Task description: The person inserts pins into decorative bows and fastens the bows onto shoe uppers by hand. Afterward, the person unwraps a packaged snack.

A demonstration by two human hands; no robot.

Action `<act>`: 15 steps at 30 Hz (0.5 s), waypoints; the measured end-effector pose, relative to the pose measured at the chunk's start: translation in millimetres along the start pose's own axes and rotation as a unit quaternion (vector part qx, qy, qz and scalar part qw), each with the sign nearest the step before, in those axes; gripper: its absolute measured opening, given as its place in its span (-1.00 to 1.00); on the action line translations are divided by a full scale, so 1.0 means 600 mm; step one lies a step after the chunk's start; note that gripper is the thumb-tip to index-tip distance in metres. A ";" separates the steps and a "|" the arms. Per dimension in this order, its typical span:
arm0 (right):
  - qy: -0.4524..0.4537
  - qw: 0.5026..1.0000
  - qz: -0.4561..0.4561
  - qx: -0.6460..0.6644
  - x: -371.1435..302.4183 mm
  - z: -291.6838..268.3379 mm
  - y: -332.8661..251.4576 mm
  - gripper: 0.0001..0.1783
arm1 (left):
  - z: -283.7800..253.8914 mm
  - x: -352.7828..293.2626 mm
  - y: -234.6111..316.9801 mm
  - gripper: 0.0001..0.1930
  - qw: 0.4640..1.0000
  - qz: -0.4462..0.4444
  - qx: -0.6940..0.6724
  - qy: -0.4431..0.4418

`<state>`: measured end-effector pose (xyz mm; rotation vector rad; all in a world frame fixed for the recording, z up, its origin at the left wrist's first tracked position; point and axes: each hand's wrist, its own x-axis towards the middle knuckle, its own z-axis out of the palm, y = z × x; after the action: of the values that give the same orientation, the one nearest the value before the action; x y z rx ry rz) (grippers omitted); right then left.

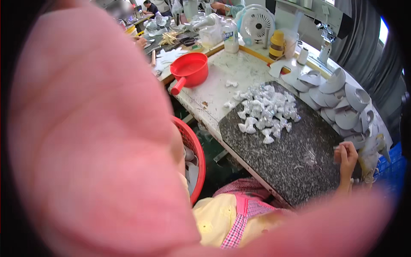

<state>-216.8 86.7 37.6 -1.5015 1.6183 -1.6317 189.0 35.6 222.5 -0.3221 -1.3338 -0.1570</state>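
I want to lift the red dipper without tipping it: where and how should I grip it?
Probably best to wrap the handle of the red dipper, coming from the picture's lower left. The handle juts from the bowl's side toward the near table edge, and the bowl appears upright, so a level lift seems sensible.

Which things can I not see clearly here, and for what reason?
All in the head view:
Basket: its left side is hidden behind the near hand, itself blurred.
Right hand: anything between its fingers is too small to make out.
Co-worker in teal: head cut off by the top edge.
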 end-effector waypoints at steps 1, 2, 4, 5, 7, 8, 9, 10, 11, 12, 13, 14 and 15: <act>-0.017 1.000 -0.005 -0.015 -0.004 0.003 -0.007 -0.91 | -0.001 0.007 0.009 -0.62 1.000 0.007 0.010 -0.003; -0.002 0.996 -0.038 -0.080 -0.005 0.007 -0.012 -0.92 | -0.004 0.013 0.015 -0.62 1.000 0.014 0.023 -0.011; -0.024 0.996 -0.031 -0.076 -0.005 0.011 -0.027 -0.91 | -0.010 0.025 0.026 -0.61 0.999 0.035 0.038 -0.012; -0.061 0.997 0.001 -0.041 -0.013 0.020 -0.031 -0.89 | -0.016 0.030 0.027 -0.61 0.998 0.040 0.045 -0.023; -0.037 0.999 -0.009 -0.027 -0.014 0.025 -0.033 -0.87 | -0.024 0.044 0.032 -0.60 0.995 0.083 0.053 0.000; -0.039 0.996 -0.071 -0.032 -0.007 0.029 -0.029 -0.88 | -0.025 0.052 0.031 -0.60 0.993 0.110 0.053 0.007; -0.020 0.999 -0.034 -0.027 -0.013 0.027 -0.026 -0.89 | -0.023 0.055 0.035 -0.60 0.989 0.135 0.058 0.012; -0.010 0.999 -0.042 0.005 -0.014 0.031 -0.015 -0.89 | -0.020 0.051 0.038 -0.59 0.984 0.165 0.065 0.017; -0.029 0.999 -0.025 -0.018 -0.019 0.024 -0.011 -0.90 | -0.012 0.050 0.040 -0.59 0.979 0.193 0.067 0.006; -0.019 1.000 -0.024 0.006 -0.021 0.031 0.001 -0.90 | -0.007 0.041 0.040 -0.58 0.976 0.206 0.065 0.001; -0.006 1.000 0.021 0.016 -0.025 0.025 0.006 -0.90 | 0.001 0.037 0.041 -0.58 0.976 0.208 0.071 0.001; -0.017 1.000 0.010 0.017 -0.025 0.027 0.012 -0.91 | 0.002 0.032 0.041 -0.58 0.976 0.205 0.080 0.001; -0.032 0.999 0.004 0.044 -0.026 0.025 0.012 -0.91 | 0.005 0.029 0.043 -0.57 0.976 0.198 0.088 -0.003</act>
<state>-201.5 90.9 21.4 -1.4848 1.4979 -1.6128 198.0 62.3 236.4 -0.4303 -1.2546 0.2960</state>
